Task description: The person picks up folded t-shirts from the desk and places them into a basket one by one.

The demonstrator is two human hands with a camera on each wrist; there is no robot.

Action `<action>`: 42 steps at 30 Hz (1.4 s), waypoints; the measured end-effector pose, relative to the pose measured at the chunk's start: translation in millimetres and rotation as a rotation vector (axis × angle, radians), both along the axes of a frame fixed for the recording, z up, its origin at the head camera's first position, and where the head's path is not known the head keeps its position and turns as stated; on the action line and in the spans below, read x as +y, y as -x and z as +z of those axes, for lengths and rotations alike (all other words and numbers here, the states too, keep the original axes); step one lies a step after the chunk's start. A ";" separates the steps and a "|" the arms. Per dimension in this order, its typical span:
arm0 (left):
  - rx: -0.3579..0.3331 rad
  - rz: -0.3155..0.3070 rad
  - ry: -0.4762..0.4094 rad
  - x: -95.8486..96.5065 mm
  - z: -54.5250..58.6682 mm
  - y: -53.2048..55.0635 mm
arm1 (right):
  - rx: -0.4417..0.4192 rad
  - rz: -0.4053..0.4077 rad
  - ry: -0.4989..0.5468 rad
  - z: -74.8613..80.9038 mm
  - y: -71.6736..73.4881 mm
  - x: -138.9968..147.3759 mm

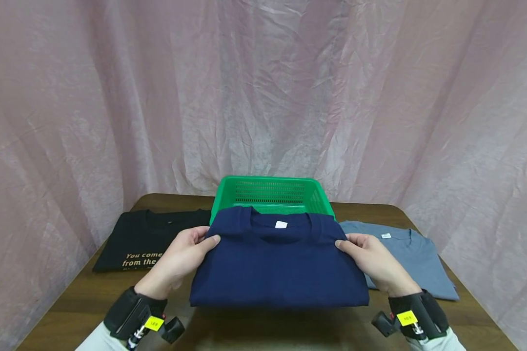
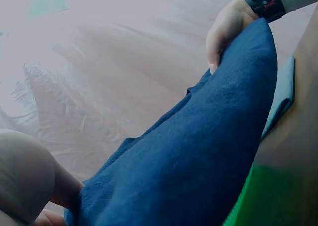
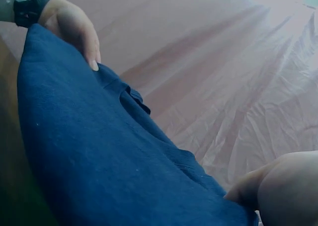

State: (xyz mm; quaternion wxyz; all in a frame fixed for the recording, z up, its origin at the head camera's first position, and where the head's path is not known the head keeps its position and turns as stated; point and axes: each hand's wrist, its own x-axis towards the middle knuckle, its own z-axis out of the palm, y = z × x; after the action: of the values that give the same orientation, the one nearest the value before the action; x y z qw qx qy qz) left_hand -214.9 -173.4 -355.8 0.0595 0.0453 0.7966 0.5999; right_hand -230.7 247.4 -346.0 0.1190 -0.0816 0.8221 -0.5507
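Note:
A folded navy T-shirt [image 1: 278,268] hangs above the table in the head view, its collar and white neck label on the far side. My left hand [image 1: 186,256] pinches its left edge, thumb on top; my right hand [image 1: 373,258] pinches the right edge the same way. Both wrist views show the shirt [image 2: 184,146] stretched between the two hands, with the right hand [image 2: 231,32] at the far end in the left wrist view and the left hand [image 3: 74,27] at the far end in the right wrist view. Fingers beneath the cloth are hidden.
Behind the shirt stands a green plastic basket [image 1: 270,180], its front part covered from view. A folded black T-shirt [image 1: 147,234] with printed lettering lies on the wooden table [image 1: 92,302] at left, a folded grey-blue T-shirt [image 1: 415,263] at right. A pinkish curtain [image 1: 263,97] hangs behind.

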 end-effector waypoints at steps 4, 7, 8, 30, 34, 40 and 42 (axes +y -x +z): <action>-0.009 0.004 -0.009 0.6 1.7 8.2 | 0.015 -0.045 -0.002 1.0 9.0 -3.8; -0.017 0.015 -0.015 2.2 3.0 14.3 | 0.017 -0.068 -0.007 1.5 15.5 -6.0; -0.020 0.021 -0.015 2.9 3.4 16.1 | 0.018 -0.074 -0.008 1.3 17.7 -6.6; -0.063 0.039 -0.013 7.9 20.3 77.6 | 0.064 -0.116 0.010 6.4 75.4 -14.5; -0.080 0.038 0.009 7.0 23.7 88.9 | 0.052 -0.124 0.017 6.9 86.0 -15.7; -0.103 0.039 0.046 9.1 29.6 102.2 | 0.058 -0.143 -0.021 9.6 95.9 -17.3; -0.106 0.048 0.052 10.3 31.2 106.2 | 0.062 -0.148 -0.029 11.1 99.0 -17.4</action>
State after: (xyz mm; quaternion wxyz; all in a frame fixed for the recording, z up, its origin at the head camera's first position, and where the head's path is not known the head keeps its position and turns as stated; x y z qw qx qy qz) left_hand -321.1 -163.1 -324.6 0.0885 -0.0072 0.8084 0.5819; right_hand -329.7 230.0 -334.9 0.0536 -0.0362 0.8370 -0.5434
